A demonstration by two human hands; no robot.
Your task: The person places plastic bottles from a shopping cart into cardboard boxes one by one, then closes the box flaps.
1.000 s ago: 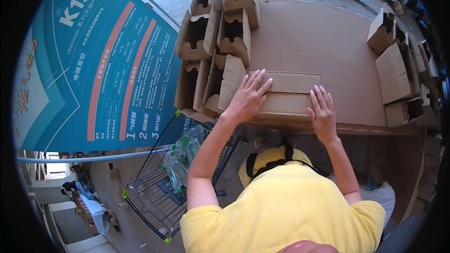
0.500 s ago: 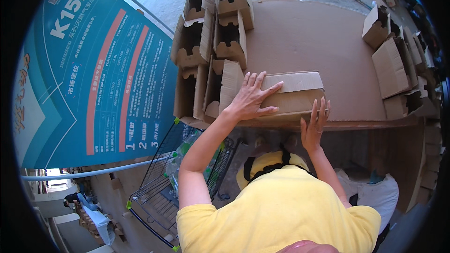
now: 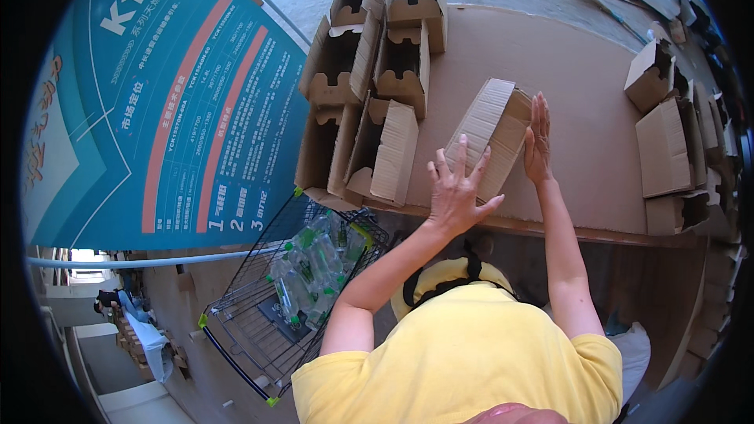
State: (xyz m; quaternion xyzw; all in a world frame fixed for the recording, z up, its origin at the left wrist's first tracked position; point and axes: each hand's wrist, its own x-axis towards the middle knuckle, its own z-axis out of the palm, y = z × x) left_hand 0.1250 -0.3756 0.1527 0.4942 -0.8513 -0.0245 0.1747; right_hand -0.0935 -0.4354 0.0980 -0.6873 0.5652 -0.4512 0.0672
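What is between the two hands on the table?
In the head view, a flattened cardboard box, tilted, sits between the left hand and right hand.

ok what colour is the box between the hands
Plain brown corrugated cardboard box, held between the left hand and right hand; the head view shows it best.

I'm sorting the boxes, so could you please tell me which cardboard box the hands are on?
The tilted flattened box at the table's near edge: the left hand and right hand press its sides. The other boxes stand assembled, untouched.
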